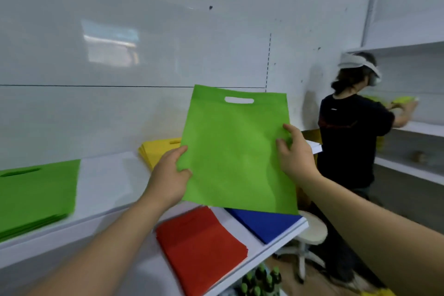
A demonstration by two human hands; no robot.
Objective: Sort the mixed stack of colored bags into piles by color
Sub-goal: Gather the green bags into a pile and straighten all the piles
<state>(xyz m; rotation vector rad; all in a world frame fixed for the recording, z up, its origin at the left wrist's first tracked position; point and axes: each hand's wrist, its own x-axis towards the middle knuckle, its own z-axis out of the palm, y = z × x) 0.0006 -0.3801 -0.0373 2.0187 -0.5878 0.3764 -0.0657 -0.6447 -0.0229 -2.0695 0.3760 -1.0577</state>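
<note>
— Which bag is being handled right now?

— The green bag. It is being held up in the air, nearly upright and tipping a little to one side, with its cut-out handle at the top.

— And what is carrying it?

— Both grips. The left grip is pinching the bag's left edge, with the thumb lying on the front and the fingers going behind. The right grip is pinching the right edge, a bit higher up.

— What is lying around it?

— Just below the green bag's bottom edge, the red pile and the blue pile are lying side by side on the white tabletop, red to the left of blue. The bag's lower edge is covering their far ends. Behind the green bag's left edge, the yellow pile is peeking out, close to the wall. Well to the left of the green bag, the green pile is sitting on the same tabletop, apart from the others.

— Anything further out?

— Below and to the right of the green bag, a round pale stool is standing on the floor by the tabletop's end. Some green bottles are showing below the tabletop's near edge. To the right of the green bag, another person in a dark shirt is standing with their back turned, reaching toward white shelves. Something yellow-green is showing where they are reaching, but it is too blurred for me to say what.
</note>
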